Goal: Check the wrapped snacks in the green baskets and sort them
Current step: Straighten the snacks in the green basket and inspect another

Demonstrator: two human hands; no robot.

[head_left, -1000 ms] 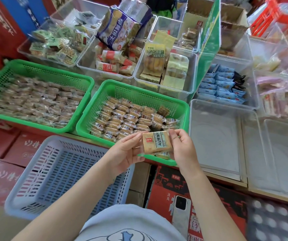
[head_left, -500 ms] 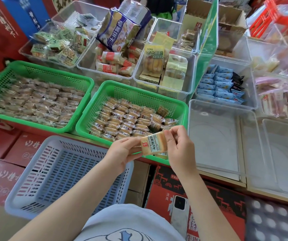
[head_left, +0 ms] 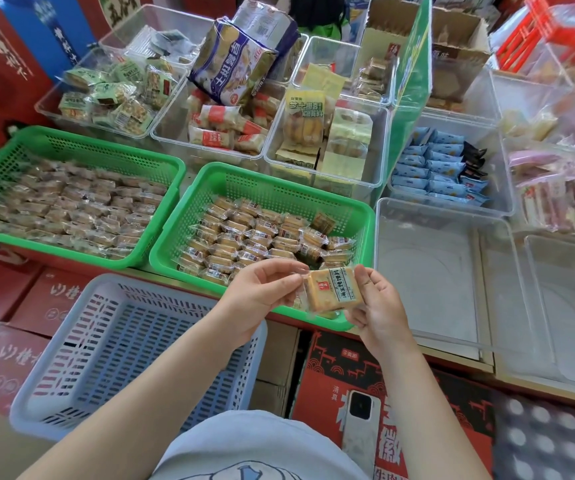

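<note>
Both hands, left hand (head_left: 262, 292) and right hand (head_left: 378, 306), pinch the clear-wrapped square tan biscuit packet (head_left: 331, 289), now tilted label-up again: mid-check, unsorted.

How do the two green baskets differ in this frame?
The left green basket is nearly covered with wrapped snacks; the right green basket shows bare mesh along its far side. The left basket's snacks look paler and blurrier, the right one's more golden. The hands hold a snack over the right basket's near rim, not the left's. Both are green perforated plastic.
</note>
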